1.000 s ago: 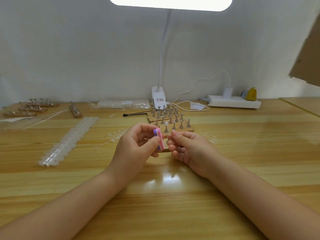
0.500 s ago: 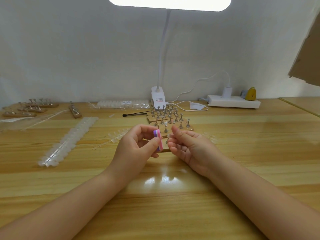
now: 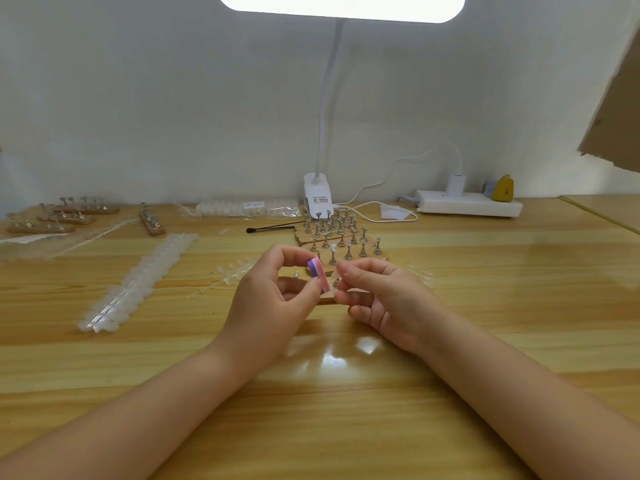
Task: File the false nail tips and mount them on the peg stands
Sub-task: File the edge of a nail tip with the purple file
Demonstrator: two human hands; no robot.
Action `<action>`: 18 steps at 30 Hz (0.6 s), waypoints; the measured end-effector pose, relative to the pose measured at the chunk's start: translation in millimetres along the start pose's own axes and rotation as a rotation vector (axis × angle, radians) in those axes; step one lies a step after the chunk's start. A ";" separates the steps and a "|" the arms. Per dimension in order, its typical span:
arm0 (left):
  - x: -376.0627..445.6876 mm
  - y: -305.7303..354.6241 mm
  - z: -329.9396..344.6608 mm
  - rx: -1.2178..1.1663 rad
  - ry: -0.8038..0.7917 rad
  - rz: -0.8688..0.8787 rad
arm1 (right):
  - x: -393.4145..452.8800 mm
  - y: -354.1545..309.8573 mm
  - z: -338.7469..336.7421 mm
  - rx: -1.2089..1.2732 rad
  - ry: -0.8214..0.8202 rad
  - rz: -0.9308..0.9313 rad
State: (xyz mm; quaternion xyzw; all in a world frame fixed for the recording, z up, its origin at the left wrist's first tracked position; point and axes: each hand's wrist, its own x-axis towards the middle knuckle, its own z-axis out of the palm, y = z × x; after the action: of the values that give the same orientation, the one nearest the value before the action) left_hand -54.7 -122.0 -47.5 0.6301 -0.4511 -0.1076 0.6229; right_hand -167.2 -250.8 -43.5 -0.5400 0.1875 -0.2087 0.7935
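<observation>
Now left grip (image 3: pixel 273 299) pinches the file block (image 3: pixel 319 274); right grip (image 3: pixel 381 299) pinches something tiny beside it.

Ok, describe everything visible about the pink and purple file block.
The small pink and purple striped file block looks like layered foam: a purple band, paler pink bands, a darker pink edge. It is held above the wooden table, tilted with its top leaning left, pinched between thumb and fingers of the left hand. The right hand pinches something tiny right beside it; contact cannot be told.
</observation>
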 end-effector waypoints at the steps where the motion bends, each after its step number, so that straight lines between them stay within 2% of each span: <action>1: -0.9 0.9 0.2 0.014 0.000 0.024 | 0.0 -0.1 0.5 -0.021 -0.007 0.002; 5: -2.6 3.4 1.3 0.143 0.046 0.220 | 0.7 0.8 1.9 -0.077 -0.043 0.014; 8: -1.2 2.5 0.7 0.240 0.019 0.362 | 0.6 0.9 1.4 -0.098 -0.099 0.002; 13: 2.9 -5.8 -1.3 0.362 -0.049 0.352 | 0.0 -0.2 0.5 -0.074 -0.145 -0.020; 16: 2.3 -4.2 -0.4 0.281 0.014 0.393 | -0.2 0.9 1.2 -0.078 -0.138 -0.039; 18: 1.6 -3.3 0.0 0.251 -0.013 0.422 | -0.4 1.2 1.2 -0.072 -0.138 -0.048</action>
State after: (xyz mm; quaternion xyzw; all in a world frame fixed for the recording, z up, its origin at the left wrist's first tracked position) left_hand -52.4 -123.7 -49.7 0.5936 -0.5867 0.0778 0.5453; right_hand -166.8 -249.3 -44.2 -0.5855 0.1268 -0.1830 0.7795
